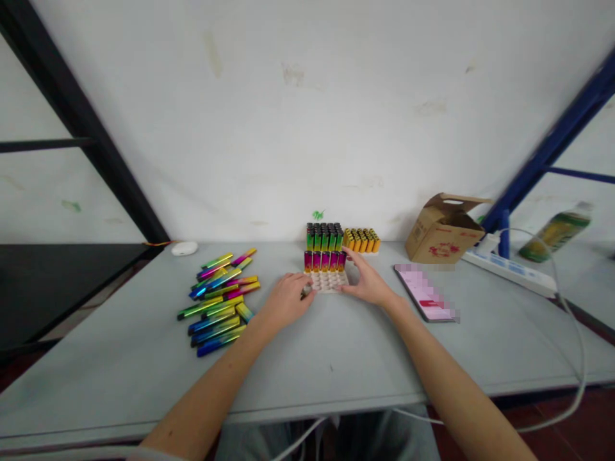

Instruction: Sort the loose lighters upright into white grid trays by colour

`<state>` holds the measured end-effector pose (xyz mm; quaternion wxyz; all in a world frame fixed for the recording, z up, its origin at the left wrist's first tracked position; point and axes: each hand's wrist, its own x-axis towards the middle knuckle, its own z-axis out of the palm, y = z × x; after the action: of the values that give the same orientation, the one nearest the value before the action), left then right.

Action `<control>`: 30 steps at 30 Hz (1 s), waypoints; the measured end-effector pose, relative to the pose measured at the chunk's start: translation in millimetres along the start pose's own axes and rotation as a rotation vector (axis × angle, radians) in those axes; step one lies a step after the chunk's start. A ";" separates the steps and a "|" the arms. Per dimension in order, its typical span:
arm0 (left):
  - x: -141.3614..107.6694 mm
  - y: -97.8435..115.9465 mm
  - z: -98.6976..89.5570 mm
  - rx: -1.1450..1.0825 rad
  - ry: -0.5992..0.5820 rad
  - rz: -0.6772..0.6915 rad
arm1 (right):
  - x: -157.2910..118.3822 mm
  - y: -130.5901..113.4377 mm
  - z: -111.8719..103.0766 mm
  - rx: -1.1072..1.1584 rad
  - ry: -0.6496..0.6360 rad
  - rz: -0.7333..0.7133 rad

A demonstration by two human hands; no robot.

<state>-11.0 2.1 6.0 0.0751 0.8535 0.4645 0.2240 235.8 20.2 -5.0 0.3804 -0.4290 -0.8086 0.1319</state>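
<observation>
My left hand (289,299) is closed at the tray's front left, with the dark, silvery end of a small lighter-like tube (306,292) showing at its fingertips; its body is hidden. A white tray (329,282) with rows of holes lies before me. My right hand (368,282) grips its right side, thumb at the front corner and forefinger beside the purple row. Several purple tubes (325,261) stand upright in a row in the tray. Behind them, green tubes with black tops (324,237) stand in close rows.
Shiny multicoloured tubes (216,307) lie in a loose pile to the left. Yellow tubes (362,240) stand in a block by the wall. A phone (425,292), an open cardboard box (439,234) and a power strip (512,272) are on the right. A white case (184,248) sits at the back left.
</observation>
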 end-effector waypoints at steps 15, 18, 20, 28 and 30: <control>0.4 1.9 -1.1 0.010 -0.028 0.000 | 0.8 -6.1 3.8 -0.044 0.043 0.048; -0.1 2.7 -0.7 0.018 -0.022 0.003 | 0.4 -6.7 5.7 -0.057 0.077 0.066; -0.3 3.0 -0.1 0.022 -0.016 0.005 | 0.5 -8.1 6.3 -0.070 0.102 0.067; -0.4 2.7 1.5 0.018 -0.017 0.007 | 2.8 -19.7 8.2 -0.212 0.128 -0.029; -0.7 2.9 1.2 0.019 -0.016 0.001 | 2.9 -20.8 9.2 -0.213 0.123 -0.019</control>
<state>-8.6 0.0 5.8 0.0708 0.8561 0.4657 0.2128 215.7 11.1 1.4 0.3825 -0.4668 -0.7972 0.0150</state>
